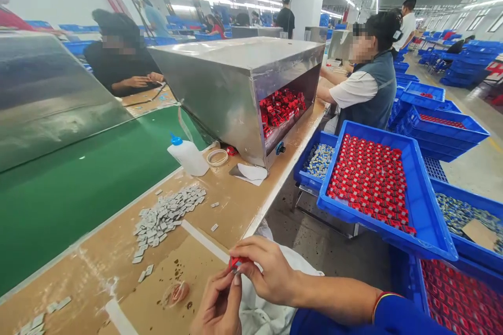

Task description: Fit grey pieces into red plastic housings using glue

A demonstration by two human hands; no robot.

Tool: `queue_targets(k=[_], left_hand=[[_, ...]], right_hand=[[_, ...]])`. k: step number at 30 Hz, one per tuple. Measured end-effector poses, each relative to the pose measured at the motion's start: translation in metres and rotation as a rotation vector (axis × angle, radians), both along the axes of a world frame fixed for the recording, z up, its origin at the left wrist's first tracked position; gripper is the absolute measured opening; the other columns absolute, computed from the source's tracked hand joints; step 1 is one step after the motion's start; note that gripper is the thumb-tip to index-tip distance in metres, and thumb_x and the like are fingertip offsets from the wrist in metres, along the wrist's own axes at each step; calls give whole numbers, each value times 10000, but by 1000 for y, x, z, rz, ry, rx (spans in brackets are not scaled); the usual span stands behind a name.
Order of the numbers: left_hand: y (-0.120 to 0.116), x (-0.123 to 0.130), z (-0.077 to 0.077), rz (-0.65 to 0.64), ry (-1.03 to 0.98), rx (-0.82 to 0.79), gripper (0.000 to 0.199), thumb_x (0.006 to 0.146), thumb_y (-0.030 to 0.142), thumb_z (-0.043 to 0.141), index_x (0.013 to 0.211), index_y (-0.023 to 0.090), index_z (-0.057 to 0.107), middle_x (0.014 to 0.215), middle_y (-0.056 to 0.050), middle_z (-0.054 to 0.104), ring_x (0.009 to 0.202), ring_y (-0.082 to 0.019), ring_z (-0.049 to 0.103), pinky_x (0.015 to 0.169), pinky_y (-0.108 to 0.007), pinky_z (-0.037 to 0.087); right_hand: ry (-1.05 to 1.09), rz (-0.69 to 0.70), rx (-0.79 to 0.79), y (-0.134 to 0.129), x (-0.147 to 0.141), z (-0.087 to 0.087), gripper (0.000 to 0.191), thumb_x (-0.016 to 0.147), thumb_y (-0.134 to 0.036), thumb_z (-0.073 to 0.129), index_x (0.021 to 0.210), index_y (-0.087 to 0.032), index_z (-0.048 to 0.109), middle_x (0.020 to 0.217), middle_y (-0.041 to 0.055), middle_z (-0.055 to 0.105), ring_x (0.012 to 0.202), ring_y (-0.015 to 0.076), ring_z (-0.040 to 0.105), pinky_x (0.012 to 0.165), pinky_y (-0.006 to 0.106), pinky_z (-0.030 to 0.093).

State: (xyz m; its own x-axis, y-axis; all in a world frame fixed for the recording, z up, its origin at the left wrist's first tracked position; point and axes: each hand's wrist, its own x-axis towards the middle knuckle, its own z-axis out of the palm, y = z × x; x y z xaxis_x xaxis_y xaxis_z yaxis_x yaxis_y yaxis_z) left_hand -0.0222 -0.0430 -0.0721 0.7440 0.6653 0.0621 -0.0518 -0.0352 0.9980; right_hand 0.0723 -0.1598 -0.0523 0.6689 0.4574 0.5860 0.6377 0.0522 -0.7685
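Close in front of me, at the table's edge, both hands meet around a small red plastic part (237, 261). My right hand (267, 267) pinches it from above between thumb and fingers. The fingertips of my left hand (222, 301) close on its lower side. Something small and greyish shows at the part, too little to name. Left of my hands, a small clear dish (176, 293) with reddish contents sits on brown paper amid dark spots. Beyond it lies a pile of small grey rectangular pieces (168, 214), with several strays around it.
A white bottle with a blue cap (188, 156) and a tape roll (217, 157) stand before a metal hood (212, 84) holding red parts (285, 107). A green belt (98, 188) runs at left. At right, a blue tray (428, 204) carries rows of red parts. Co-workers sit beyond.
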Motion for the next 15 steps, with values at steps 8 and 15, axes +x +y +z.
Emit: queue_targets(k=[8, 15], left_hand=[[6, 12, 22, -110, 64, 23, 423, 718, 606, 880, 790, 197, 800, 991, -93, 764, 975, -242, 753, 897, -313, 649], [13, 18, 8, -82, 32, -20, 541, 701, 721, 840, 773, 189, 776, 1032, -125, 782, 990, -281, 755, 900, -352, 640]], right_hand=[[101, -66, -27, -6, 2, 15, 380, 1094, -391, 490, 1365, -193, 670, 1181, 128, 746, 1083, 189, 711, 945, 304, 609], [203, -96, -1, 10, -9, -4, 361, 1069, -414, 549, 1340, -210, 674, 1141, 118, 776, 1022, 198, 747, 892, 308, 635]])
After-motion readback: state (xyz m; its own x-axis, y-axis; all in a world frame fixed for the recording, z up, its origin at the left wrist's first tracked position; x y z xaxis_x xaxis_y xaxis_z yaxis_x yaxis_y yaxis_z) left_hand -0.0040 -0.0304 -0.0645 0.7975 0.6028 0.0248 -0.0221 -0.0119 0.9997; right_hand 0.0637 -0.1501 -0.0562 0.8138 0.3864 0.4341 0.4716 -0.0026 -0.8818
